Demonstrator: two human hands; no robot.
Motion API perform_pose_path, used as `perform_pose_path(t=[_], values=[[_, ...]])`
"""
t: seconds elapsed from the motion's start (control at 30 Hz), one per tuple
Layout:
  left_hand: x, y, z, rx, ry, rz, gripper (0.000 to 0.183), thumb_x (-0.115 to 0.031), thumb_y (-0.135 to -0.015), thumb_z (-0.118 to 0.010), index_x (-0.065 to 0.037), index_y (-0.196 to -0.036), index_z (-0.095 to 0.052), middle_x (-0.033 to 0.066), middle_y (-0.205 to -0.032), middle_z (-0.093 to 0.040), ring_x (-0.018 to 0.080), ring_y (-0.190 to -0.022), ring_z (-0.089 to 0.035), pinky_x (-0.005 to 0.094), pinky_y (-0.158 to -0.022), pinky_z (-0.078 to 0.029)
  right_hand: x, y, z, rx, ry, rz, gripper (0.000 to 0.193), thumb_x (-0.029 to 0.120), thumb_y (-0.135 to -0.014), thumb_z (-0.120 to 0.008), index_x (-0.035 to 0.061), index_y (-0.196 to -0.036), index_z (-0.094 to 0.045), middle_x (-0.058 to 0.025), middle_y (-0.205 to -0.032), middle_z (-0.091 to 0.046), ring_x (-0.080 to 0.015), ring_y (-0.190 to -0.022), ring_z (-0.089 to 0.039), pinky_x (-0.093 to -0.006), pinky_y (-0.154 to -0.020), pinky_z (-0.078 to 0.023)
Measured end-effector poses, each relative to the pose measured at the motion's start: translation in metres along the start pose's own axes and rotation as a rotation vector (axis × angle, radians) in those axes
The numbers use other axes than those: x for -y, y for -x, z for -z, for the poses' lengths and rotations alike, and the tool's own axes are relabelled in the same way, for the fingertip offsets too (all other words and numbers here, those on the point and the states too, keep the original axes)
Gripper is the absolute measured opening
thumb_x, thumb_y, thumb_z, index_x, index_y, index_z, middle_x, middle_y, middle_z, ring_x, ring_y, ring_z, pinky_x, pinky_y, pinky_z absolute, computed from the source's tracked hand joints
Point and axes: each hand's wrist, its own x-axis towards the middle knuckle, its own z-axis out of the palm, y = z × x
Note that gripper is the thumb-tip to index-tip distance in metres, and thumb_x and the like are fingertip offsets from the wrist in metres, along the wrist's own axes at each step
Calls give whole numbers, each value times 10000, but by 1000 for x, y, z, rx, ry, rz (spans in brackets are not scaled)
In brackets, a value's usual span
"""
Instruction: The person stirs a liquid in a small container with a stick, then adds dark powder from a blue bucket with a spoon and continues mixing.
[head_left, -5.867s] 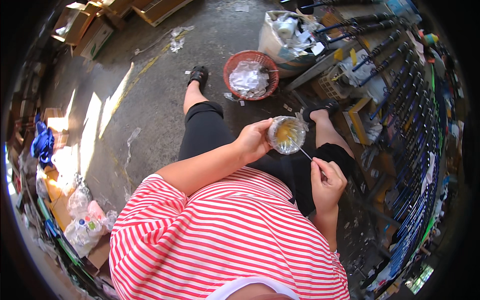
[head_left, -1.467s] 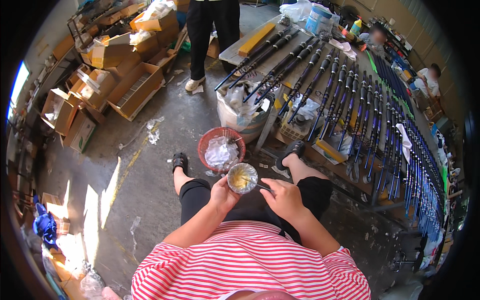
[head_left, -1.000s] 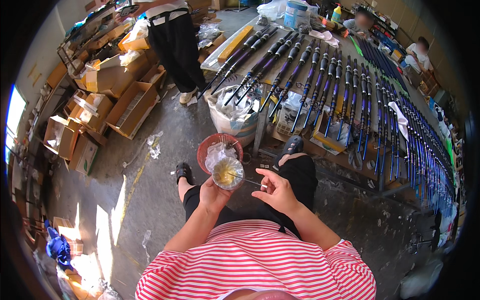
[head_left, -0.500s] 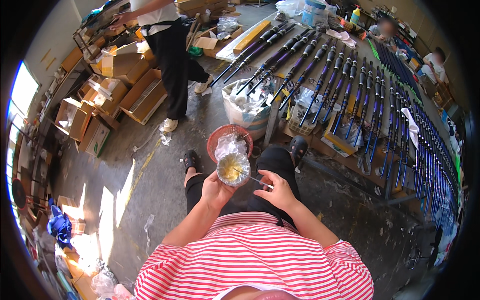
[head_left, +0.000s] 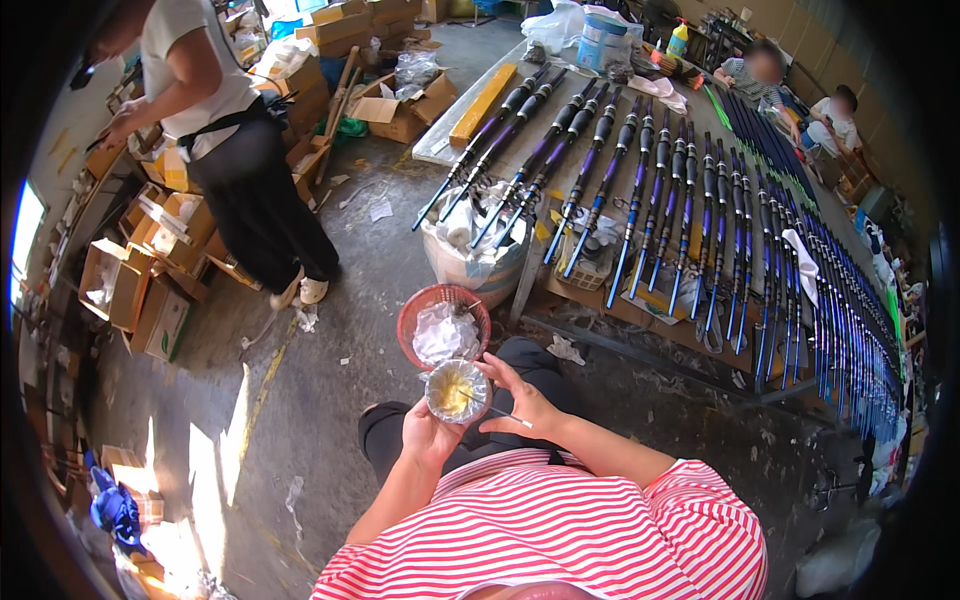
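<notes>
Left hand (head_left: 428,436): curled around the cup from below and the left, grasping it.
Right hand (head_left: 532,408): thumb and forefinger spread wide, forefinger at the cup's right rim; contact with the stick cannot be told.
Cup (head_left: 478,384): one, round-mouthed, lined with crinkled clear film, held before the lap; yellowish matter (head_left: 453,396) inside.
Stick (head_left: 506,413): one, thin, straight; inner end in the cup, pale outer end leaning past the rim across the right hand.
Basket (head_left: 409,314): one, round, red mesh, just beyond the cup; crumpled white film (head_left: 445,333) inside.
Sack (head_left: 460,270): one, pale, bulging, near the table's corner.
Table (head_left: 434,150): one yellow bar (head_left: 483,104); rods (head_left: 661,150) too densely packed to count, blue tips overhanging the near edge.
Floor (head_left: 330,420): scuffed grey concrete stretching left from the basket toward cartons (head_left: 165,315), with scattered scraps.
Other people: three; one standing (head_left: 250,210), two beyond the table.
</notes>
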Motion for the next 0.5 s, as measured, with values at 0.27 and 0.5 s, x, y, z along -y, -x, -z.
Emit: perform_pose_path(t=[0.27,0.5], values=[[-84,-26,0,-28,55,-93,439,-193,-936,-254,58,-1253,-425,215,-1286,-477,356,-1192,-470,520,-1005,-376,-4,-114,-24,127,-45,16,1032,194,-652,-827,105,-1441,-167,-149,-1356,-440,-268,-1271,-417,-373,-1050,-318],[-154,-5,-23,-149,-17,-156,406,-181,-946,-272,49,-1226,-456,183,-1236,-524,317,-1142,-517,471,-975,-419,30,-192,-57,237,17,22,1056,199,-620,-835,79,-1435,-175,-148,-1339,-451,-282,-1249,-433,-384,-1044,-328]])
